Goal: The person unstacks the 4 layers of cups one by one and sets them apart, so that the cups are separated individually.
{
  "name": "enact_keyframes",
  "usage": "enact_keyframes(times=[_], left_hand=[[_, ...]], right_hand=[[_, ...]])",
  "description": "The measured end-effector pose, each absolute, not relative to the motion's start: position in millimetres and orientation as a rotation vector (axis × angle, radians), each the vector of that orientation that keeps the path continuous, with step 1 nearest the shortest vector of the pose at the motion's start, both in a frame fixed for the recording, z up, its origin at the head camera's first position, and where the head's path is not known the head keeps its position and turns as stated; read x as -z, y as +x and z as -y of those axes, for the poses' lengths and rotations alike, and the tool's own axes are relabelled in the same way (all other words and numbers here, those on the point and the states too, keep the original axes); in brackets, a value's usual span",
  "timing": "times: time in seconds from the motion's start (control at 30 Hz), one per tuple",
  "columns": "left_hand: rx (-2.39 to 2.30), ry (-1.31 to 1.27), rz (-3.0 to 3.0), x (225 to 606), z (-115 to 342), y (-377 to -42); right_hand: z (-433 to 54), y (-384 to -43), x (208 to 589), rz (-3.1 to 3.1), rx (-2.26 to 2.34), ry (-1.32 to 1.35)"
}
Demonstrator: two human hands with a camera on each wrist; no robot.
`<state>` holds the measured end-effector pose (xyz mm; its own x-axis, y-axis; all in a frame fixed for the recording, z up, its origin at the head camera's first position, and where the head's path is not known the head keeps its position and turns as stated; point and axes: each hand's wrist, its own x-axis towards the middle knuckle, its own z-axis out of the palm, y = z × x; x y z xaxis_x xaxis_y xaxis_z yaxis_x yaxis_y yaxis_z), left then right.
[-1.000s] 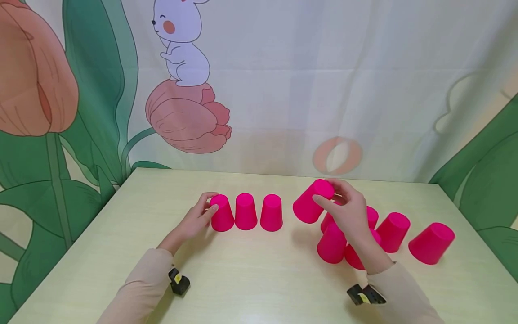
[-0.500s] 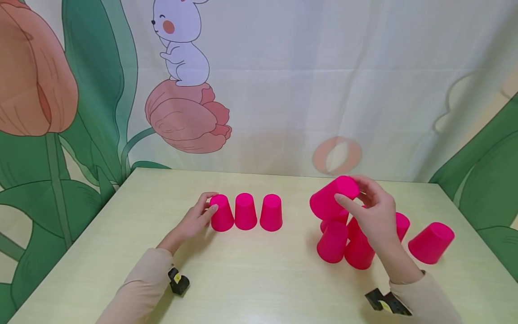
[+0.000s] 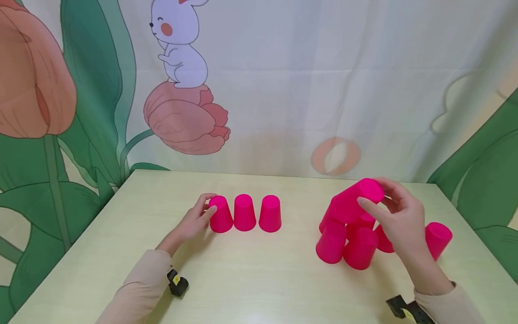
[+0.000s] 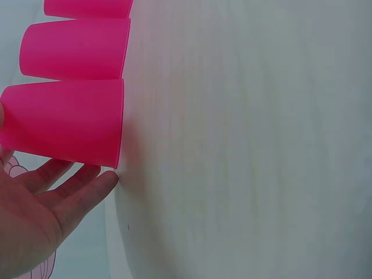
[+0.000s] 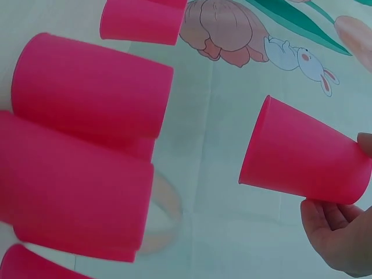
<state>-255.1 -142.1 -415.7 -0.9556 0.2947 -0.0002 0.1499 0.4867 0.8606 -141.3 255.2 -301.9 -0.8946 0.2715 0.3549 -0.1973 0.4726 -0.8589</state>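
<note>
Right hand [image 3: 400,220]: grips pink tapered plastic cup [image 3: 351,202] | long axis: slants down-left, above matching cups [image 3: 360,249] | left hand [image 3: 196,218]: pinches row-end cup [image 3: 221,216]

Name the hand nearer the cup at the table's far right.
Right: the right hand is just left of that cup, partly hiding it; the left hand is across the table.

Smooth, matt plastic is suggested by the pink tapered cups [image 3: 244,213]; a faintly grained wood finish is shown by the pale flat tabletop [image 3: 259,283]; creased, matt cloth is seen in the far printed backdrop [image 3: 263,90].
</note>
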Motion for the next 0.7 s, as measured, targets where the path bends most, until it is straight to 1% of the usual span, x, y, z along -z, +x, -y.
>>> enact_keyframes(times=[0.7], left_hand=[[-1.470,0.378,-2.577,416.8,142.3,-255.0]], right_hand=[[-312.8,-121.0,305.0,2.339,-1.326,-0.128]])
